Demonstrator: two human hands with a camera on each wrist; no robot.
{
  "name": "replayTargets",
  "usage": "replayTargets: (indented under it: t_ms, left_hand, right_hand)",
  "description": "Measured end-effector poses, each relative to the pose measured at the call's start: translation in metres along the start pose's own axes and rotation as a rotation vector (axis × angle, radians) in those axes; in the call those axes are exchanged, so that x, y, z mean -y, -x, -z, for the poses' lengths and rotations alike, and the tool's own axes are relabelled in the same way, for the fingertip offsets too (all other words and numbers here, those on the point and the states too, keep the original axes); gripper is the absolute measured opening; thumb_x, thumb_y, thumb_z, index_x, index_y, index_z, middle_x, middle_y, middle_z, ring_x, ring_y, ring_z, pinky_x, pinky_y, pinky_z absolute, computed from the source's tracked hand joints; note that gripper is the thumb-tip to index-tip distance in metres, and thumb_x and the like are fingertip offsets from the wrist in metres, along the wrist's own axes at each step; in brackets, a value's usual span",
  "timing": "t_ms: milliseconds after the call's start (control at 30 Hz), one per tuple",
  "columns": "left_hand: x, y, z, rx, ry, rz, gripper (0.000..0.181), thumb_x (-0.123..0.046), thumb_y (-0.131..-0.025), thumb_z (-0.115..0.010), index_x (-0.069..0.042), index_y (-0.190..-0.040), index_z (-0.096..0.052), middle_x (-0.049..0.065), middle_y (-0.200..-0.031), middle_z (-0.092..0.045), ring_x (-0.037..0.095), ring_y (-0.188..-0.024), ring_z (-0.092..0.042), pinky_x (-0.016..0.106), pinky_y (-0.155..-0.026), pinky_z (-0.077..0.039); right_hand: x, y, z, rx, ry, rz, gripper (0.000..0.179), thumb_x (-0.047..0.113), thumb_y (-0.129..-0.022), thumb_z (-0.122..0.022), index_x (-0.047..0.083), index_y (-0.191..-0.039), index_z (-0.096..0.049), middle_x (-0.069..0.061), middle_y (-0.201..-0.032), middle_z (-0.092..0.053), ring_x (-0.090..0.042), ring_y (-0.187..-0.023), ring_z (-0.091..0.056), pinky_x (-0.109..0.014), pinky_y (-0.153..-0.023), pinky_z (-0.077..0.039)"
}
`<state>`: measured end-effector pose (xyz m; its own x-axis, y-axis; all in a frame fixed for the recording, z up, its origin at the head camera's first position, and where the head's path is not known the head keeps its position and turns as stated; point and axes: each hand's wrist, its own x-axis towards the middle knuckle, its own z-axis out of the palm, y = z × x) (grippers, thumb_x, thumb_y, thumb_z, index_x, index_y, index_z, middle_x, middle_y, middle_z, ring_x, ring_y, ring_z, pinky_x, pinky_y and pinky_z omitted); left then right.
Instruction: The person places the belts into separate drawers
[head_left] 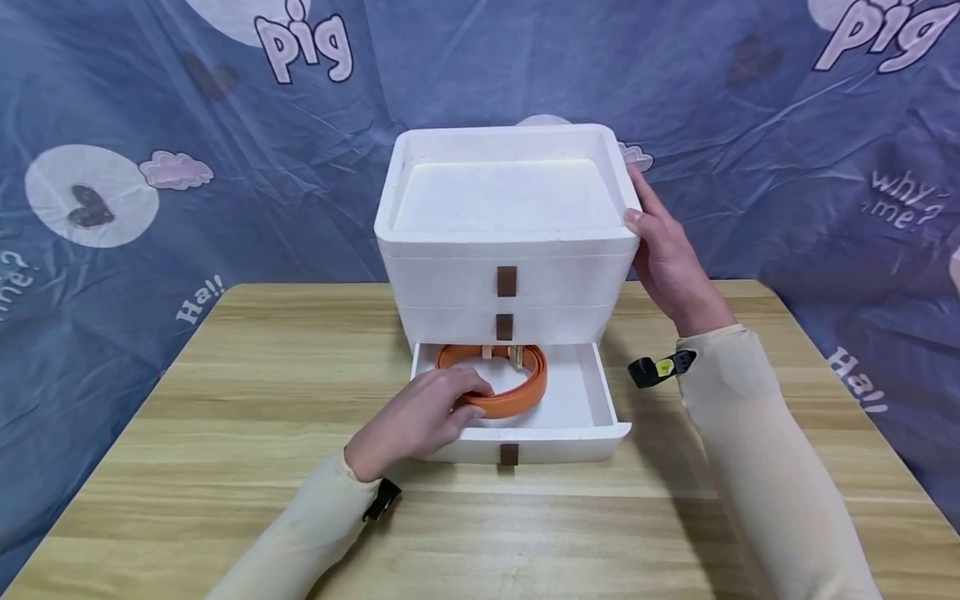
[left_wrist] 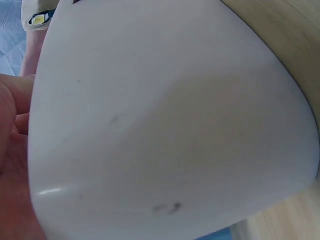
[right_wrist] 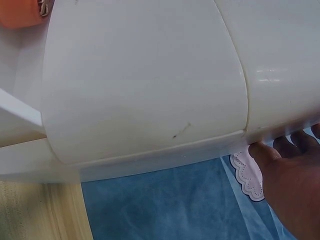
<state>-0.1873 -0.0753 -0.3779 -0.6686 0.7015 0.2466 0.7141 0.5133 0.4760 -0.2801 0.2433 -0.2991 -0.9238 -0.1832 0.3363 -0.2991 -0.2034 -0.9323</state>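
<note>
A coiled orange belt (head_left: 512, 403) with a gold-toned buckle lies in the pulled-out bottom drawer (head_left: 581, 433) of a white drawer unit (head_left: 442, 279). My left hand (head_left: 420, 412) reaches over the drawer's left front and pinches the near side of the coil between thumb and fingers. In the left wrist view the white drawer front (left_wrist: 165, 120) fills most of the picture and hides the belt. At the unit's upper right side rests my right hand (head_left: 667, 254), thumb near the top rim. The right wrist view shows its fingers (right_wrist: 295, 145) against the white side wall.
Two upper drawers with brown pull tabs (head_left: 507, 282) stand closed. The unit's top is a shallow tray (head_left: 510, 196). A wooden table (head_left: 262, 417) lies beneath, with a blue printed cloth (head_left: 300, 167) hanging behind. Both wrists wear black straps.
</note>
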Motion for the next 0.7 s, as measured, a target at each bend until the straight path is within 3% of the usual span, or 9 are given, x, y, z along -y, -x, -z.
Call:
replayTargets:
  t_ms: [433,700]
  left_hand:
    - [0.010,-0.008,-0.004,0.080,0.042,0.046,0.014,-0.008,-0.086,-0.076,-0.014,-0.098,-0.075,-0.011,-0.090,-0.069,0.006,-0.078,-0.058,0.025,-0.070,-0.051]
    - [0.016,-0.016,-0.006,0.217,0.031,0.105,0.009,-0.013,-0.087,-0.077,-0.016,-0.095,-0.075,-0.013,-0.087,-0.068,0.004,-0.077,-0.058,0.024,-0.071,-0.052]
  right_hand:
    - [-0.002,-0.002,0.000,0.006,-0.016,0.016,0.066,0.022,-0.100,-0.050,0.025,-0.158,-0.019,-0.001,-0.159,-0.023,-0.029,-0.132,-0.036,-0.025,-0.098,-0.046]
    - [-0.003,-0.001,-0.001,0.009,-0.010,0.012,0.066,0.023,-0.100,-0.050,0.026,-0.158,-0.019,0.000,-0.159,-0.022,-0.029,-0.131,-0.037,-0.024,-0.097,-0.047]
